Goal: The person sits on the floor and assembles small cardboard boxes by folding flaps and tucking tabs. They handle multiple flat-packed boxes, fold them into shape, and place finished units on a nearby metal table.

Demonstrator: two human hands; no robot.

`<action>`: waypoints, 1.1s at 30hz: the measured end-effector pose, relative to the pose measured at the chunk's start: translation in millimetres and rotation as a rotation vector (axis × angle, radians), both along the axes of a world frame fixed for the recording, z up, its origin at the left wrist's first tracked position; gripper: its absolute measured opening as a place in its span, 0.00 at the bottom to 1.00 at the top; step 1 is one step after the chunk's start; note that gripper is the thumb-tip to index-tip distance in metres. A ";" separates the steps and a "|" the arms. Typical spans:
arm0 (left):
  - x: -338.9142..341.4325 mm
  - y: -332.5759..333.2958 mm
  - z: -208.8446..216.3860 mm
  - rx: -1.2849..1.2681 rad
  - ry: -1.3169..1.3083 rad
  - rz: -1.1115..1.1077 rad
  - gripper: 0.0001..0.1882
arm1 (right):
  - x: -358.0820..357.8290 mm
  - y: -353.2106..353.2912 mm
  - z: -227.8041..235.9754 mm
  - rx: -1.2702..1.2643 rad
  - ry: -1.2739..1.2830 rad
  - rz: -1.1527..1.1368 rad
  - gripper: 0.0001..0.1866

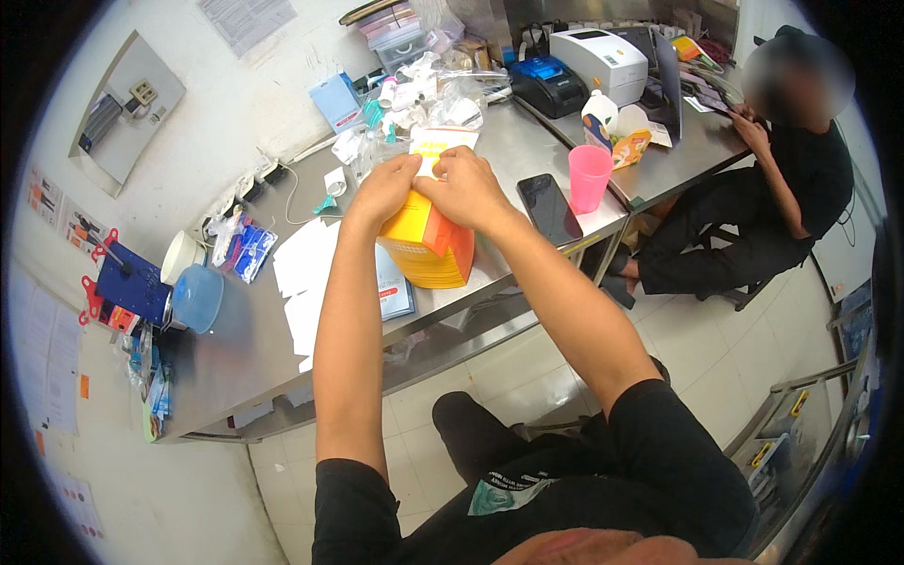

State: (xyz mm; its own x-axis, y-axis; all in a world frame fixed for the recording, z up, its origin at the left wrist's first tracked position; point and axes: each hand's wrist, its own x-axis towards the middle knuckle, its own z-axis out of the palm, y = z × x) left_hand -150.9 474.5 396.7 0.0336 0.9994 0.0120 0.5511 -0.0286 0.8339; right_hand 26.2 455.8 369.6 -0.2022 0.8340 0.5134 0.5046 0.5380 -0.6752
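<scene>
A thick stack of yellow and orange printed cards (426, 247) stands on the steel table in front of me, its layered edges facing me. Both hands are at its far upper end. My left hand (384, 193) is curled round the left side of the top piece. From the right, my right hand (468, 191) pinches the same yellow-and-white piece (435, 141), thumbs close together. Some fingertips are hidden behind it. Under the stack's left side lies a blue-and-white booklet (394, 287), and white paper sheets (303, 268) are spread to its left.
Right of my hands lie a black phone (550, 207) and a pink cup (589, 179). Plastic bags (424, 94) pile up behind. A blue bowl (198, 299) sits at the left. Printers (599, 66) stand at the back right, near a seated person (800, 179) holding a phone.
</scene>
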 end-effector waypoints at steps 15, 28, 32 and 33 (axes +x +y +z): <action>2.7 1.5 19.3 0.001 0.178 0.073 0.27 | 12.2 21.9 7.0 -0.112 0.171 0.109 0.22; -0.8 -38.6 23.7 0.364 0.151 0.099 0.26 | 19.3 19.0 -5.5 0.151 0.479 0.262 0.13; 5.9 -41.3 47.6 0.325 0.232 0.099 0.26 | 19.0 32.9 14.5 0.065 0.484 0.258 0.13; 5.5 -40.8 52.3 0.289 0.260 0.089 0.26 | 19.0 34.2 19.2 -0.012 0.496 0.257 0.13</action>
State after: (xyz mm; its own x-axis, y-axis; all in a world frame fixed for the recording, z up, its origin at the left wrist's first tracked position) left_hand -145.4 433.7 449.0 -0.0142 0.9553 0.2954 0.7537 -0.1839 0.6310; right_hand 45.2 490.0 388.8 -0.1364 0.7962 0.5894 -0.0221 0.5924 -0.8054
